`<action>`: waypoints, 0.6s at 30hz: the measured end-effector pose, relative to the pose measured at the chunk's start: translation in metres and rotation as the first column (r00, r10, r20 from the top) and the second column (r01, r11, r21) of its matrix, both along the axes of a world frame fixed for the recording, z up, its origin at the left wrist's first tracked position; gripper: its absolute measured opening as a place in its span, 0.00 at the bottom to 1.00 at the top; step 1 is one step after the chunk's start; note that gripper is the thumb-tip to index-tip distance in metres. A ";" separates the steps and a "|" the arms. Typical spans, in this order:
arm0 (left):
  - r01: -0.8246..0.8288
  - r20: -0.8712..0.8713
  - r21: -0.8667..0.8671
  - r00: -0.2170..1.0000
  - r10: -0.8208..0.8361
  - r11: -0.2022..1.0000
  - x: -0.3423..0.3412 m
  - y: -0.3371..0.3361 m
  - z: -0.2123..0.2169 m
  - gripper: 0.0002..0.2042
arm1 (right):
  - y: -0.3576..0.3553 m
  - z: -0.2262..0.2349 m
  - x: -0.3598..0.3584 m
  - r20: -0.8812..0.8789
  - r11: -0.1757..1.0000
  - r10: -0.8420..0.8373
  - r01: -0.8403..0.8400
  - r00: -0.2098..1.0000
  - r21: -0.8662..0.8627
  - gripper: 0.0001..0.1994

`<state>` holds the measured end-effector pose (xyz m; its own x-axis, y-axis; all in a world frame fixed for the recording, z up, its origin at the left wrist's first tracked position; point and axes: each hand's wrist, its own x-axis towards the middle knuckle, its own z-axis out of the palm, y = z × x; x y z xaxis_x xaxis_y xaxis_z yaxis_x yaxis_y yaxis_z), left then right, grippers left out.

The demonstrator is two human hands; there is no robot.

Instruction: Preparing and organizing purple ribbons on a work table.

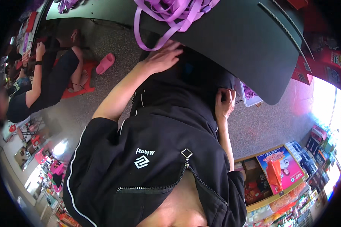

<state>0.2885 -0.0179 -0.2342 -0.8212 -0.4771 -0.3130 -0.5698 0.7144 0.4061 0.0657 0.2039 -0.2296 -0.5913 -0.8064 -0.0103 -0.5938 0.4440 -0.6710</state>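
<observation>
My left hand (pixel 163 57) reaches forward over my lap, the forearm slanting up and inward from a bent elbow, the back of the hand turned up. Its fingers are loosely stretched and slightly bent, not closed on anything I can see. They lie at the near edge of the dark table (pixel 235 41), just beside a loop that hangs from the pile of purple ribbon (pixel 185 23); I cannot tell whether skin and ribbon touch. The rest of the ribbon lies tangled on the tabletop, ahead of that hand.

My right hand (pixel 225 103) rests low by my dark trousers (pixel 201 72), the forearm coming up along my side. Its fingers are curled in toward the thumb, and I cannot tell whether anything is between them. Just beyond it, partly under the table, is a white tub (pixel 254 101) with purple pieces inside.

My black jacket (pixel 151 132) bears white lettering above an angular white emblem, the letters upside down from here. To my right, a pink and blue package (pixel 280 168) carries large decorative characters and a printed figure, with an orange piece (pixel 274 176) lying over it. Red boxes (pixel 331 62) past the table's right end show small pale print. Two twisted rods (pixel 286 30) lie at that end of the table, their tips reaching over the edge.
</observation>
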 end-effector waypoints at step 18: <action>-0.792 -0.375 -0.095 0.589 0.715 0.603 0.090 0.025 0.011 0.38 | -0.015 0.003 0.008 0.063 0.994 0.067 -0.073 0.996 0.086 0.05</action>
<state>0.3784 0.0073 -0.2235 -0.1555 -0.9857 0.0651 -0.8375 0.1665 0.5205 0.0740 0.1885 -0.2265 -0.5298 -0.8401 -0.1165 -0.5853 0.4615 -0.6667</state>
